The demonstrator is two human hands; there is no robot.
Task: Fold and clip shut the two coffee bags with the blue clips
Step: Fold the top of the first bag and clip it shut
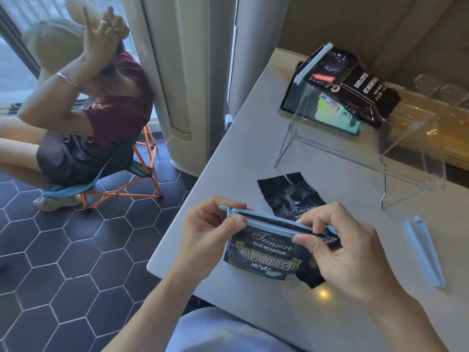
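Observation:
A dark Blue Mountain coffee bag (266, 255) is held above the near edge of the white table (253, 138). Across its folded top lies a blue clip (274, 222). My left hand (210, 235) pinches the clip's left end, thumb on top. My right hand (340, 247) presses the clip's right end between thumb and fingers. A second dark coffee bag (360, 87) rests on a clear stand at the back, with a blue clip (313, 62) along its top. A loose blue clip (426, 250) lies on the table at the right.
A clear acrylic stand (406, 158) holds a tablet (327, 110) at the back of the table. A flat dark bag piece (289, 194) lies behind my hands. A person sits on an orange folding stool (142, 171) on the tiled floor to the left.

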